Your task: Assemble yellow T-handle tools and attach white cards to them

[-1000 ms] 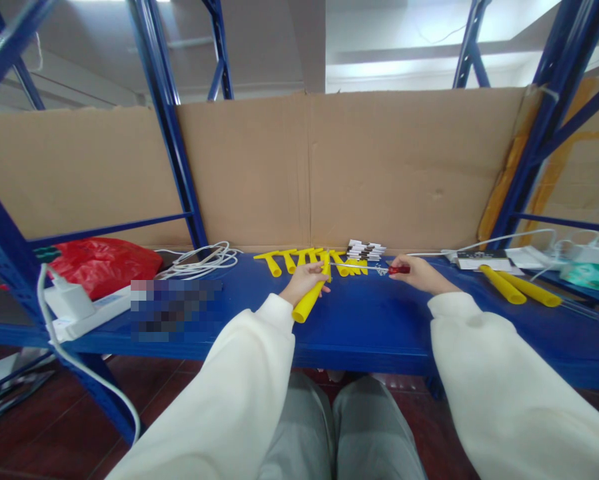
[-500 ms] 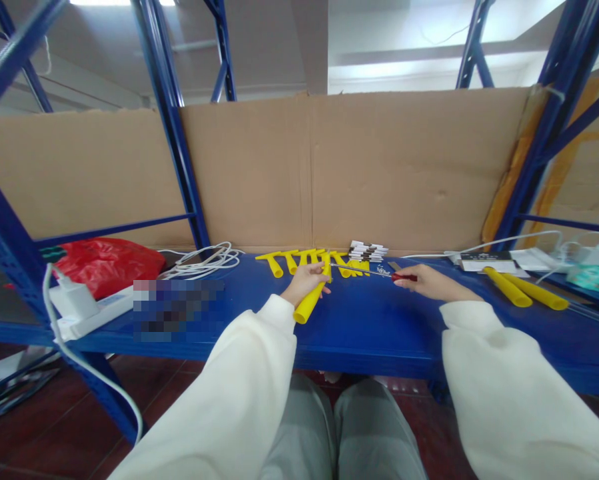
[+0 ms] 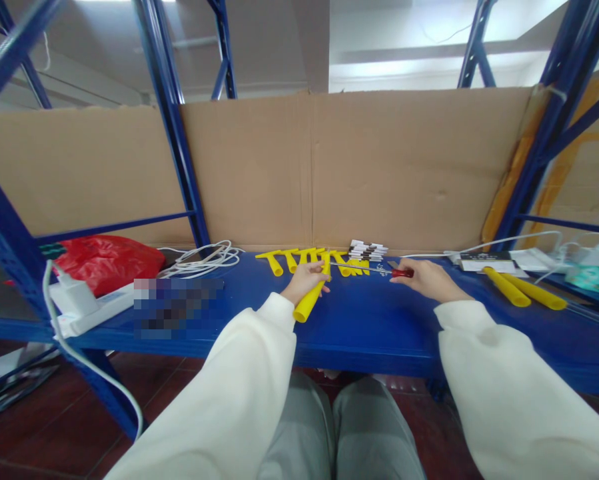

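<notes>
My left hand (image 3: 303, 283) is closed around a yellow T-shaped plastic handle (image 3: 308, 305), whose open round end points down toward me. In my right hand (image 3: 432, 280) is a screwdriver (image 3: 402, 273) with a dark red grip. Its long metal shaft runs left, and the tip meets the upper part of the yellow handle; exact contact is too small to make out. Several more yellow T-shaped handles (image 3: 276, 267) lie in a row behind my left hand. Small light-coloured bits (image 3: 380, 269) lie just behind the shaft, near a stack of white and dark pieces (image 3: 368, 251).
At left are a red plastic bag (image 3: 110, 261), a white power strip (image 3: 99, 316) and coiled white cable (image 3: 206, 260). Two yellow tubes (image 3: 536, 292) lie at right. Cardboard (image 3: 379, 167) backs the blue shelf (image 3: 369, 333); blue posts (image 3: 172, 127) flank it.
My right hand and the screwdriver grip have shifted slightly left and up. My left hand and the yellow handle stay almost where they were.
</notes>
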`<state>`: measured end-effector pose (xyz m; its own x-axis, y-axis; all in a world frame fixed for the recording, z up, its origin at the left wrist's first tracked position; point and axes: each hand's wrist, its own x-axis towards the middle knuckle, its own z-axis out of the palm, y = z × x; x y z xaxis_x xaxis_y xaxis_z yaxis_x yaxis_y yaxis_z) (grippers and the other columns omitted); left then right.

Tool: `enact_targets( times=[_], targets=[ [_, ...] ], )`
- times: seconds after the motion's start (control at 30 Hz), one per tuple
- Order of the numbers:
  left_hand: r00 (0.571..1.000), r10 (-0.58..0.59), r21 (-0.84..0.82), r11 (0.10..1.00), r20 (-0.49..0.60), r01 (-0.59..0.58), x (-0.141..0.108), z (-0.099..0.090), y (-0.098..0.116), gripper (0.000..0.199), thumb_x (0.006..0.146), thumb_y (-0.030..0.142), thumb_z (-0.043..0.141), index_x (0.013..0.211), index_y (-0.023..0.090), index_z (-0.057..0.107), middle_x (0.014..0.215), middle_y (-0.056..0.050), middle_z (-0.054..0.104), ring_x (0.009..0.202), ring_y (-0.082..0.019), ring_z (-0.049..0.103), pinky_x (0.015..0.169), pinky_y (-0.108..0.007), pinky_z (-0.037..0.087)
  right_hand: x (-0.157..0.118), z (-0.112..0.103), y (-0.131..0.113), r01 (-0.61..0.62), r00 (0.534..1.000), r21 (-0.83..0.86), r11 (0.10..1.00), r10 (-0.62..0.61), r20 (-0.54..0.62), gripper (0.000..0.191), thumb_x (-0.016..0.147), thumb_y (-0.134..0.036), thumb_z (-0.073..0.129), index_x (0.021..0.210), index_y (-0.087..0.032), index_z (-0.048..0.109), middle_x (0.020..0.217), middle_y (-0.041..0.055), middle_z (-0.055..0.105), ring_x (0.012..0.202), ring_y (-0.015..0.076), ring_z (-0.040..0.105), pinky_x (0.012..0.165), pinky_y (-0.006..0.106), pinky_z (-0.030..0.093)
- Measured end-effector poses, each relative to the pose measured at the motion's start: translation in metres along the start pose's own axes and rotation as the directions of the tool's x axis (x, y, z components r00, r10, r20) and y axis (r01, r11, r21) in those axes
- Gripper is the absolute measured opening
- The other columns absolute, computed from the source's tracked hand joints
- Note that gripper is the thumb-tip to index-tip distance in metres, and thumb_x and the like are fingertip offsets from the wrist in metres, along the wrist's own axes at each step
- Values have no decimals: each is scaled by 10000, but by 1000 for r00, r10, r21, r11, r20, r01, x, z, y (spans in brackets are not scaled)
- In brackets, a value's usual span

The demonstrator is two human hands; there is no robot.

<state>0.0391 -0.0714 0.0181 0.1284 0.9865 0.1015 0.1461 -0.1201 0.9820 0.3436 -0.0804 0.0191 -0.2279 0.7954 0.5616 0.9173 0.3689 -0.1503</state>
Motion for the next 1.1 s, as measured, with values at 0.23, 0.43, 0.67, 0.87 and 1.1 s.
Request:
enact_targets(
  times=[0.23,0.43,0.67,0.87,1.1],
  targets=[
    [999,-32,-49,998,-25,31,1,-1,1,684,785,19,694,1447,87,542,1331,-233,652,501,-102,668,387,-183,477,-2,-3,-7,53,998,6,999,-53,-24,258,842,-523,635,919,-288,706,897,52,782,798,263,717,634,317,470],
    [998,-62,-101,993,-16,60,1,-2,2,693,794,27,698,1463,103,530,1205,-187,724,487,-97,660,377,-164,467,-3,0,-9,59,994,-101,993,-67,-83,153,871,-423,609,827,-281,646,818,34,752,731,236,690,579,293,403],
    [996,-87,-90,992,-18,85,-1,-3,5,700,794,29,705,1467,116,532,1126,-165,749,493,-109,665,383,-173,475,-5,-4,-13,70,994,-106,992,-78,-75,264,905,-498,564,942,-289,721,919,59,779,842,255,708,644,311,442],
    [996,-83,-78,994,-25,81,-3,-2,6,671,812,6,660,1465,82,524,1098,-177,752,478,-112,656,388,-187,481,-5,-3,-16,49,998,-181,982,-57,-38,151,876,-408,597,862,-266,644,844,42,742,730,230,685,562,293,378],
    [997,-82,-83,993,-16,80,0,-2,3,675,793,56,717,1445,122,555,1092,-153,754,508,-117,674,381,-168,465,-7,-3,-14,87,993,-151,985,-98,-66,204,905,-431,560,922,-283,700,987,56,759,878,244,704,630,305,436]
  ],
)
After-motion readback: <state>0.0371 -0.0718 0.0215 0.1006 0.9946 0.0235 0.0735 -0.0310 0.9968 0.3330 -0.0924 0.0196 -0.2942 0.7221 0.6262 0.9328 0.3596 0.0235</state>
